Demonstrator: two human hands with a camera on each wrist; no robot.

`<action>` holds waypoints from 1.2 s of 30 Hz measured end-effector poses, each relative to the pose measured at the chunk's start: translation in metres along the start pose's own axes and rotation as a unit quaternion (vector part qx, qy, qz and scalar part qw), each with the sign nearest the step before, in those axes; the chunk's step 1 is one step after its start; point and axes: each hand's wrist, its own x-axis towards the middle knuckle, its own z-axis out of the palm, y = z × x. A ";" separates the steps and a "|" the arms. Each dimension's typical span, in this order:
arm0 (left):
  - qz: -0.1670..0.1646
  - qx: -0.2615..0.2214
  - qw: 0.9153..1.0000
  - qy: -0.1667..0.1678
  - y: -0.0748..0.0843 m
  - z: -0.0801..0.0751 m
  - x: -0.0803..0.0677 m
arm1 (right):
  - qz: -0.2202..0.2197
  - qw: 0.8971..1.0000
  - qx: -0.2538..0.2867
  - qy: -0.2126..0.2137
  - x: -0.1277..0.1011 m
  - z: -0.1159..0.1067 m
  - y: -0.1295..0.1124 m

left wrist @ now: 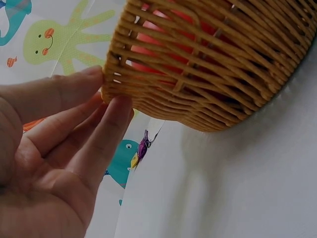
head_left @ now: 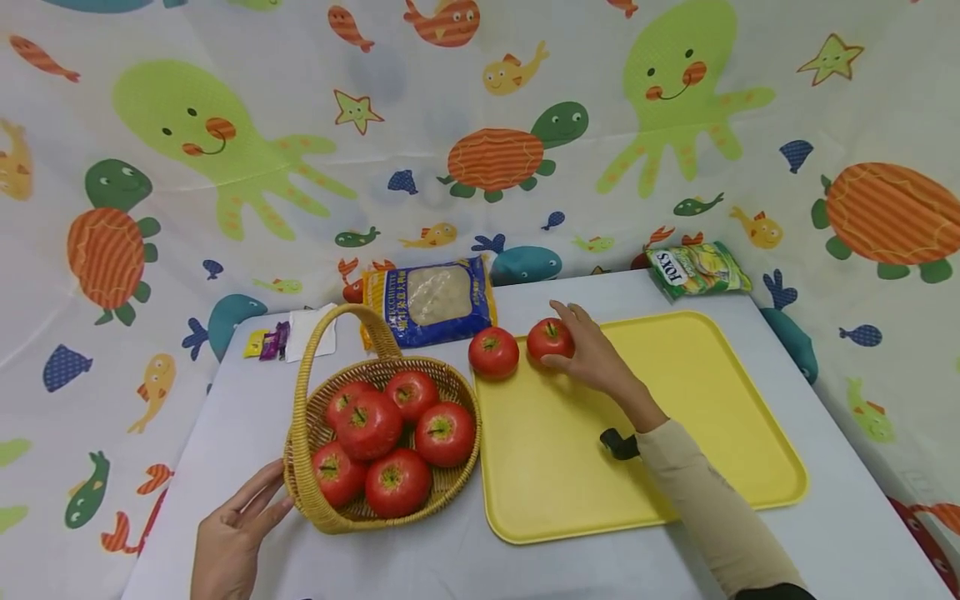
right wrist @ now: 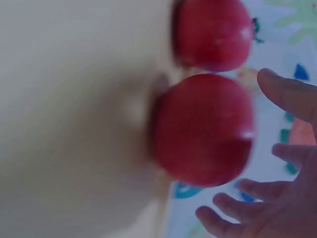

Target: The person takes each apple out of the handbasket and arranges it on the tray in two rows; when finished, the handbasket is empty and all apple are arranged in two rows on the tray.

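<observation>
Steering from afar, I'd close my right hand (head_left: 592, 357) slowly from both sides; it's wide beside an apple (head_left: 549, 340) at the tray's (head_left: 570, 475) far edge. Another apple (head_left: 494, 353), at the tray's far left corner, is easy to bump. Left of the tray, my left hand (head_left: 236, 525) touches the basket (head_left: 333, 522); behind the tray lies a bag (head_left: 699, 268).

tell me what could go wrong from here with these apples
The right hand reaches around an apple right beside a second apple, so it might nudge that one over the low rim of the yellow tray. The heaped apples in the basket could shift or roll if jostled. The left hand touches the basket with its fingertips, perhaps steadying it only lightly.
</observation>
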 end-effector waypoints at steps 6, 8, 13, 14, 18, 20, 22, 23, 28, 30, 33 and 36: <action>-0.006 0.010 1.000 -0.005 0.000 -0.002 -0.001 | -0.132 0.990 -0.050 -0.030 0.000 0.004 -0.059; -0.006 0.012 1.000 -0.005 0.000 -0.002 -0.002 | -0.171 0.982 -0.048 -0.070 0.003 0.014 -0.080; 0.009 0.002 1.000 -0.007 0.001 0.001 -0.002 | -0.242 0.952 -0.040 -0.183 0.016 0.047 -0.129; 0.011 0.001 1.000 -0.007 0.002 0.002 -0.002 | -0.255 0.945 -0.043 -0.201 0.018 0.054 -0.137; 0.008 0.006 1.000 -0.003 0.001 0.001 -0.002 | -0.298 0.916 -0.071 -0.260 0.027 0.083 -0.162; -0.002 0.014 1.000 -0.001 0.000 0.000 -0.002 | -0.308 0.906 -0.089 -0.277 0.029 0.095 -0.169; -0.013 0.019 1.000 0.000 0.000 -0.002 -0.002 | -0.317 0.897 -0.097 -0.294 0.032 0.104 -0.176; -0.017 0.021 1.000 0.001 0.000 -0.002 -0.002 | -0.316 0.893 -0.099 -0.304 0.033 0.108 -0.178; -0.017 0.023 1.000 0.007 0.001 -0.001 -0.002 | -0.305 0.884 -0.104 -0.340 0.038 0.117 -0.187; -0.014 0.024 1.000 0.007 0.001 0.000 -0.002 | -0.293 0.882 -0.108 -0.353 0.038 0.117 -0.189; -0.011 0.022 1.000 0.007 0.001 0.000 -0.001 | -0.285 0.880 -0.107 -0.366 0.038 0.116 -0.190; -0.006 0.018 1.000 0.007 0.000 0.001 -0.001 | -0.281 0.883 -0.095 -0.364 0.037 0.116 -0.188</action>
